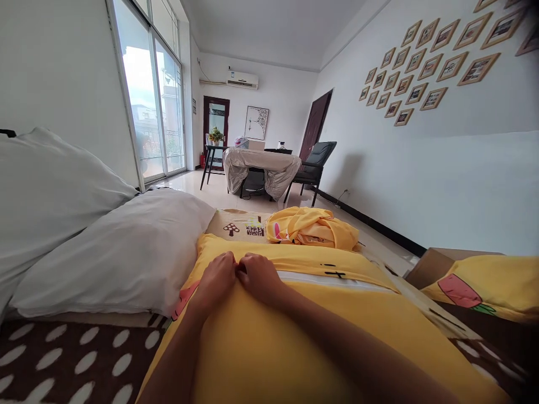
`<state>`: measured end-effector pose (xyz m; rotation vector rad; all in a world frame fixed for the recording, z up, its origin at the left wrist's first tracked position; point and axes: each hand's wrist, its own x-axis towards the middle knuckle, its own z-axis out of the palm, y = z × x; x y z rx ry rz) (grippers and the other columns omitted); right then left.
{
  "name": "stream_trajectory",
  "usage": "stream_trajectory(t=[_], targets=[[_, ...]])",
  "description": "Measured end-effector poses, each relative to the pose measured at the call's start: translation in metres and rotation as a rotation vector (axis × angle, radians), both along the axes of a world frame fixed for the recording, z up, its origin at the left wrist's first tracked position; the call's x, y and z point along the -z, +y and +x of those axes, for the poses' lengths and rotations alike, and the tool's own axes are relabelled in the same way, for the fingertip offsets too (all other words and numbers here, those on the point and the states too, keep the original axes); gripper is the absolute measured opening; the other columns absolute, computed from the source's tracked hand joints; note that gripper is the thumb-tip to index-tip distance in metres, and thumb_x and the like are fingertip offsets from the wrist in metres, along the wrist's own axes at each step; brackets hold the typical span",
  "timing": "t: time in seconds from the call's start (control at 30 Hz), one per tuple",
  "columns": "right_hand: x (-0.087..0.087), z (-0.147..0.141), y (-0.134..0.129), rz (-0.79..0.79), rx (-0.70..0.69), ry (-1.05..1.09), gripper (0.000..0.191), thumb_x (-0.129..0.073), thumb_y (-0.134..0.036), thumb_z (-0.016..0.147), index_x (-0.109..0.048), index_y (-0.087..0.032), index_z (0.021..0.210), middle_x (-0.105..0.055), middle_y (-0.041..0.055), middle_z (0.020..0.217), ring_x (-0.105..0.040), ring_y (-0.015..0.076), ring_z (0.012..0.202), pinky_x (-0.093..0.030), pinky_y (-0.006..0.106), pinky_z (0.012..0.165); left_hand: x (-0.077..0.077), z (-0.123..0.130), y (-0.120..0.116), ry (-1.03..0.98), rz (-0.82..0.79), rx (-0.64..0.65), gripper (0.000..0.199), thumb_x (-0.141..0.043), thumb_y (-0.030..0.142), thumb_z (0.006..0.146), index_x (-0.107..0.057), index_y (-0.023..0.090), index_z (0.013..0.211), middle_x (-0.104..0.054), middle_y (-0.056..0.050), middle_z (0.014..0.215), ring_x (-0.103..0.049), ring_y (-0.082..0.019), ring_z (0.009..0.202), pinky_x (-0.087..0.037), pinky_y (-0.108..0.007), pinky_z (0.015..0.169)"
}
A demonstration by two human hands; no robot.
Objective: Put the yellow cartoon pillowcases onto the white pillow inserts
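Bringing left hand and right hand together, knuckles nearly touching, over the far part of yellow pillow, at the left end of white strip. Curling fingers inward on both hands, bunched near the seam; not showing whether pinching cloth, gripping a zip pull or just pressing down, so leaving that as cannot tell. Lying on beige sheet, close in front of the body: the yellow pillow, with bundled yellow cloth just beyond and white pillow at the left, next to dotted blanket.

Risking a snag if catching loose yellow fabric between zip teeth, assuming a zip along that strip. Risking a gaping or puckering seam if pulling unevenly while the edges are lying apart. Risking a slip if holding too little cloth in such a small grip. Risking a dent or a shift if leaning right forearm hard on the soft surface.

Hiding from view: fingertips, thumb pads, anything between the hands. Blocking part of the pillow with both forearms; cutting off its near edge at the frame bottom. Cropping printed yellow fabric at right, near brown box. Fading into dark at the right border; not making out contents of the bundled yellow cloth.
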<state>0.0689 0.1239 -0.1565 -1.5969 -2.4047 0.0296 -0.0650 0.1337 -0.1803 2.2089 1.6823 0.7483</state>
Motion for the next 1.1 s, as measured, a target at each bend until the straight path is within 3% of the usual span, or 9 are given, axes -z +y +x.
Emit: stream_trajectory(t=[0.13, 0.37, 0.57, 0.73, 0.83, 1.1], targets=[[-0.001, -0.001, 0.006, -0.085, 0.033, 0.074, 0.02, -0.053, -0.027, 0.08, -0.069, -0.016, 0.085, -0.069, 0.009, 0.091, -0.061, 0.0192, 0.082, -0.035, 0.027, 0.063, 0.001, 0.0, -0.001, 0.008, -0.009, 0.004, 0.02, -0.033, 0.018, 0.086, -0.039, 0.021, 0.068, -0.058, -0.006, 0.08, -0.051, -0.02, 0.075, -0.032, -0.031, 0.065], [0.003, 0.004, 0.018, -0.216, 0.011, 0.13, 0.019, -0.056, -0.031, 0.077, -0.07, -0.018, 0.08, -0.07, 0.003, 0.08, -0.06, 0.0121, 0.07, -0.034, 0.021, 0.056, -0.001, -0.001, -0.001, 0.003, -0.014, 0.026, 0.021, -0.033, 0.017, 0.086, -0.041, 0.02, 0.067, -0.058, -0.006, 0.077, -0.05, -0.019, 0.072, -0.033, -0.031, 0.064], [0.003, 0.003, 0.012, -0.158, 0.001, 0.107, 0.018, -0.055, -0.03, 0.079, -0.066, -0.016, 0.084, -0.067, 0.0047, 0.084, -0.058, 0.0136, 0.074, -0.032, 0.023, 0.058, -0.004, -0.017, 0.001, -0.009, 0.008, 0.164, 0.016, -0.038, 0.015, 0.082, -0.052, 0.018, 0.074, -0.059, -0.004, 0.084, -0.053, -0.017, 0.081, -0.039, -0.029, 0.073], [0.001, -0.001, 0.001, -0.046, -0.105, 0.015, 0.016, -0.052, -0.025, 0.08, -0.064, -0.015, 0.082, -0.063, 0.0055, 0.088, -0.056, 0.0144, 0.072, -0.029, 0.026, 0.059, -0.007, -0.032, -0.003, 0.046, -0.028, 0.197, 0.016, -0.044, 0.019, 0.077, -0.058, 0.018, 0.084, -0.057, -0.006, 0.091, -0.052, -0.021, 0.09, -0.039, -0.034, 0.08], [0.0, -0.002, 0.0, 0.028, -0.162, -0.055, 0.017, -0.05, -0.025, 0.083, -0.064, -0.015, 0.083, -0.061, 0.0044, 0.086, -0.054, 0.0123, 0.066, -0.027, 0.027, 0.056, -0.008, -0.033, -0.004, 0.053, -0.014, 0.197, 0.013, -0.044, 0.02, 0.077, -0.057, 0.018, 0.078, -0.058, -0.005, 0.087, -0.052, -0.021, 0.087, -0.039, -0.033, 0.076], [-0.003, -0.001, 0.009, -0.077, -0.141, 0.256, 0.011, -0.056, -0.019, 0.074, -0.065, -0.015, 0.07, -0.061, 0.0012, 0.073, -0.048, 0.0092, 0.065, -0.03, 0.021, 0.058, -0.003, -0.035, 0.004, -0.024, 0.013, 0.252, 0.01, -0.048, 0.023, 0.077, -0.053, 0.019, 0.07, -0.058, -0.002, 0.078, -0.051, -0.017, 0.075, -0.039, -0.03, 0.069]])
